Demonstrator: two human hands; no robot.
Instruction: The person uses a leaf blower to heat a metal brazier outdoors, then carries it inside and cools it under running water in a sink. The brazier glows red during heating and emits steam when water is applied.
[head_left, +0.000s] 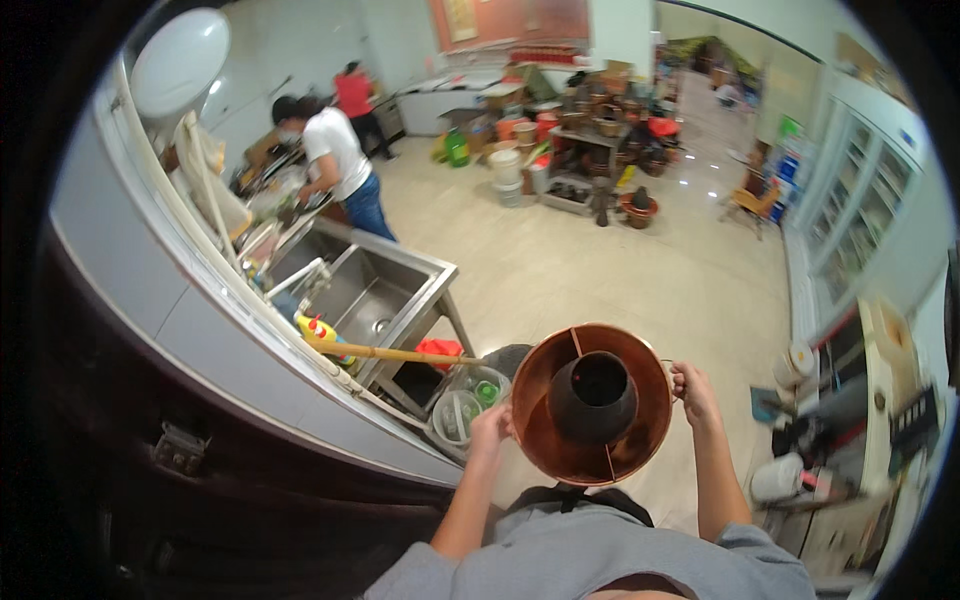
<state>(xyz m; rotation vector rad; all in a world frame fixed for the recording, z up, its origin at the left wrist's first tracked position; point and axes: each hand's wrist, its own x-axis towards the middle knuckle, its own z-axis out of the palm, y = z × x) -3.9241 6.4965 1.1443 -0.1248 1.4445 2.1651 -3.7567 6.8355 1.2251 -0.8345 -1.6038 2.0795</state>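
Note:
A round copper hot pot (534, 439) with a dark central chimney (592, 409) is held up in front of my grey shirt. Two thin dividers run from the chimney to the rim. My left hand (492, 424) grips the pot's left side; its handle there is hidden. My right hand (694, 390) is closed on the thin ring handle at the pot's right side. The pot's outer wall and base are out of sight below the rim.
Left stands a stainless steel double sink (375, 292), a bamboo pole (405, 354) jutting from it over bins (456, 416). Beyond, a person in a white shirt (341, 150) works at a counter. Shelves with pots and buckets (506, 169) stand ahead; a glass-door cabinet (862, 195) is right.

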